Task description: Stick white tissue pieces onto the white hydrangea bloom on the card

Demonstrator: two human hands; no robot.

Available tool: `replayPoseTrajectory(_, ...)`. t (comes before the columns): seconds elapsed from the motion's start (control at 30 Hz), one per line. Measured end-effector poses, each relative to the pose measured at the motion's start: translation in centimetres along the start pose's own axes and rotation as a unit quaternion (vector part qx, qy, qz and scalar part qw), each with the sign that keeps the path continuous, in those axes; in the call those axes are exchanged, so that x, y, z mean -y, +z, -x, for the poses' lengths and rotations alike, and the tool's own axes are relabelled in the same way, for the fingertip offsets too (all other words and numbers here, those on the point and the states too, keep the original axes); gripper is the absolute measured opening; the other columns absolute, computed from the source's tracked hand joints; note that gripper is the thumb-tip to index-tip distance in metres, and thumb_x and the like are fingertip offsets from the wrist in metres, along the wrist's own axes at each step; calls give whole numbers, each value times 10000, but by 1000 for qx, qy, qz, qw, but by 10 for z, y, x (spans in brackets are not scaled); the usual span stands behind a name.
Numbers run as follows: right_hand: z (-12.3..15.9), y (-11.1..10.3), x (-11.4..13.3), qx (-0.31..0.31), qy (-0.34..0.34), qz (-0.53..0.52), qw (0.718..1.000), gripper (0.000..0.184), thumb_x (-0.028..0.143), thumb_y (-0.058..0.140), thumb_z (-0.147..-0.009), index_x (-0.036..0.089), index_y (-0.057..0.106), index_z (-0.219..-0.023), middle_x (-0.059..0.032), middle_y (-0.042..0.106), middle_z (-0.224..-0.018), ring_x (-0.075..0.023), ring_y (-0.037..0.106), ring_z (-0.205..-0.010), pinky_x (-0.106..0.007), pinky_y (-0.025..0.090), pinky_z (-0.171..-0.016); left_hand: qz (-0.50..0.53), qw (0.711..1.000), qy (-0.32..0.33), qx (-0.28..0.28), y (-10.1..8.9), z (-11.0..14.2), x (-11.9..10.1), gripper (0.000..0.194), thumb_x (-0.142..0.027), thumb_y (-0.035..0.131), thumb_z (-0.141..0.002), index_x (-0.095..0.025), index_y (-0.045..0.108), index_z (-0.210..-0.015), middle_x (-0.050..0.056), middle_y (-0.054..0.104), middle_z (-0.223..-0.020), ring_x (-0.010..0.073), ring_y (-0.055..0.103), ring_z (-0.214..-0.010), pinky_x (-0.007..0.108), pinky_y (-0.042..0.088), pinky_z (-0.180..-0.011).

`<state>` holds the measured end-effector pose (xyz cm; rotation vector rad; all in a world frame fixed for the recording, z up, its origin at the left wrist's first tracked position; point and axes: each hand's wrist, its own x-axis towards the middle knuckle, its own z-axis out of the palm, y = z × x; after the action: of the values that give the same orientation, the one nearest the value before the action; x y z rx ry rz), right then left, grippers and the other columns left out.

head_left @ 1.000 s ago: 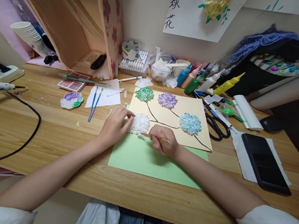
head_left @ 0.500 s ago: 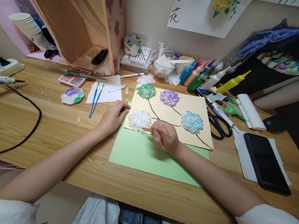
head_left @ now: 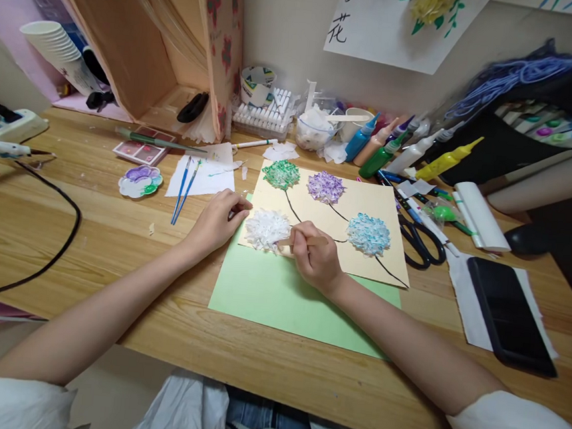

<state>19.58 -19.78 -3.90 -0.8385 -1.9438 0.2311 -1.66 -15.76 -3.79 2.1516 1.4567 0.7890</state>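
My right hand [head_left: 316,256] is closed around a thin tan wooden stick [head_left: 286,242]. The stick's far end touches the lower right edge of a fluffy white paper flower [head_left: 267,230]; its tip is too small to make out. That flower sits on a cream card [head_left: 307,260], which also bears a green flower [head_left: 280,174], a purple flower [head_left: 325,187] and a light blue flower [head_left: 369,234], with black drawn stems. Under the card lies a green sheet [head_left: 278,304]. Beside the card's left edge rests my left hand [head_left: 220,219], fingers curled; whatever they may hold is hidden.
Left of the card are two blue paintbrushes [head_left: 183,189] on white paper and a paint palette [head_left: 140,182]. Black scissors [head_left: 426,243] and a phone [head_left: 510,314] lie to the right. Paint bottles [head_left: 381,155] line the back. A black cable [head_left: 70,242] curves at far left.
The stick in my right hand has turned slightly, with its rear end a bit higher. My right hand shifted slightly; my left hand stays beside the card.
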Motion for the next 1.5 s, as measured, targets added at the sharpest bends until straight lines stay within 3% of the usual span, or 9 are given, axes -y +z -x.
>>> replayPoseTrajectory(0.17,1,-1,1,-10,66,-61,996,214,135,356,-925,210,467,-758,6,541,-659,-112,553,-517,-237,427,-498,-2,1000,-8,3,0,-1,-1,105,-205,532,-845,-185,621,-898,46,565,-866,190,556,-831,343,461,-760)
replayPoseTrajectory(0.33,6,-2,-1,-35,42,-64,997,207,141,371,-912,214,468,-744,15,502,-607,-122,522,-514,-249,420,-494,-9,1000,-6,4,0,-1,-1,108,-185,529,-845,-175,619,-905,48,569,-873,187,552,-824,335,454,-760)
replayPoseTrajectory(0.63,3,-2,-1,0,-37,-33,999,193,90,349,-882,219,475,-811,17,531,-581,-133,534,-519,-252,420,-479,-8,1000,-5,-1,0,-1,-1,106,-170,528,-839,-175,620,-890,46,565,-856,185,551,-819,335,454,-759)
replayPoseTrajectory(1.23,4,2,-2,1,-22,-5,1000,153,125,368,-915,224,465,-850,-2,554,-642,-142,519,-551,-257,418,-523,-12,999,32,7,5,0,4,221,-245,515,-876,-236,714,-973,46,539,-864,187,534,-851,328,443,-774)
replayPoseTrajectory(1.5,5,-1,0,-23,52,-62,996,217,149,363,-921,220,469,-745,0,540,-643,-138,562,-570,-259,445,-527,-36,998,45,19,4,0,4,239,-270,486,-901,-231,703,-996,53,538,-880,197,522,-880,333,441,-785)
